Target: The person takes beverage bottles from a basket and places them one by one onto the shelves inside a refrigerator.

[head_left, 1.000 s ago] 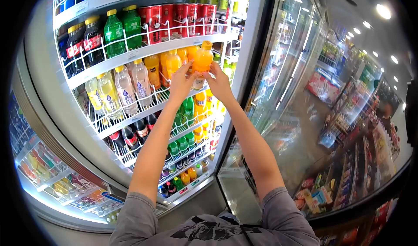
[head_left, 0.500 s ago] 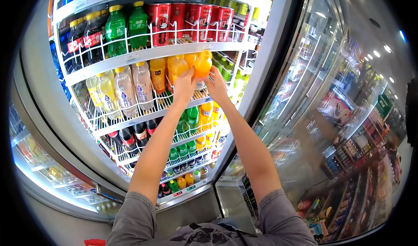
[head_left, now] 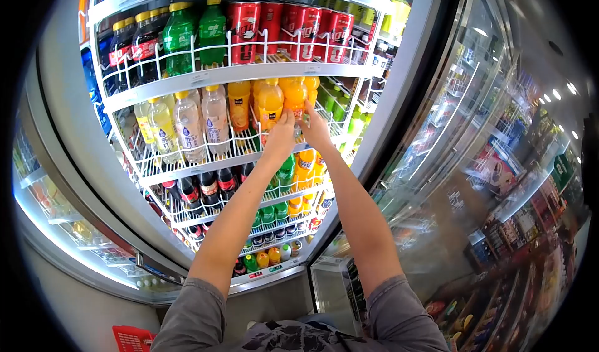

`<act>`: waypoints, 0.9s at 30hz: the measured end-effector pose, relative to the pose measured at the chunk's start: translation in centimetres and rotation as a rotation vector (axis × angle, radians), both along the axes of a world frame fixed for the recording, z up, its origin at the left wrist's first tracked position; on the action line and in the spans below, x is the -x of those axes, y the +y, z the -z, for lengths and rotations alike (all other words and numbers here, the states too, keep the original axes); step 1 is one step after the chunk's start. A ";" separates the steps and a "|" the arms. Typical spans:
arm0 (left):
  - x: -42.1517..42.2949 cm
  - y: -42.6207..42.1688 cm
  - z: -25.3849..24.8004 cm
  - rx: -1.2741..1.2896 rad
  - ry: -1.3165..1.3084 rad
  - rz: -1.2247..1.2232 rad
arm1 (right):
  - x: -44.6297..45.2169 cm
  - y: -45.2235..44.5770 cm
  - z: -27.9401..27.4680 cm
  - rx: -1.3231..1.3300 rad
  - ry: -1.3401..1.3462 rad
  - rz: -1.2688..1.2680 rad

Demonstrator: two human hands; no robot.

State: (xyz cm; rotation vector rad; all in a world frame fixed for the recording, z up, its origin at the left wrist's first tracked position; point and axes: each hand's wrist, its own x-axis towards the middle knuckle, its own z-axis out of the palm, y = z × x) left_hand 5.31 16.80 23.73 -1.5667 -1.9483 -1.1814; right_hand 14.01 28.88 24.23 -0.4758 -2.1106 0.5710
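An orange drink bottle (head_left: 296, 95) stands roughly upright on the wire shelf (head_left: 218, 159) inside the fridge, between my two hands. My left hand (head_left: 281, 132) has its fingers around the bottle's lower left side, close to another orange drink bottle (head_left: 270, 99). From the right, my right hand (head_left: 316, 129) grips the same bottle low down. My fingers hide the bottle's base. Farther left on this shelf are an orange bottle with a dark label (head_left: 239, 106) and clear soda bottles (head_left: 215, 121).
Red cans (head_left: 243, 33) and green bottles (head_left: 212, 34) fill the shelf above. White wire rails front the shelves. The glass door (head_left: 430, 134) is swung out on my right. A red basket (head_left: 131, 338) shows at the lower left.
The orange drink bottle has gone from tilted towards me to about upright, deeper among the other orange bottles. Both hands have moved with it. The view has shifted slightly.
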 end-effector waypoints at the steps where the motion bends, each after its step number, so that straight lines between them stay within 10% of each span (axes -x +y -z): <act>1: 0.2 -0.5 0.1 -0.022 -0.013 0.073 | -0.2 -0.3 -0.1 0.009 -0.065 0.006; 27: -7.6 -21.2 6.6 -0.154 -0.549 0.399 | -12.9 -26.9 7.7 0.583 0.354 -0.081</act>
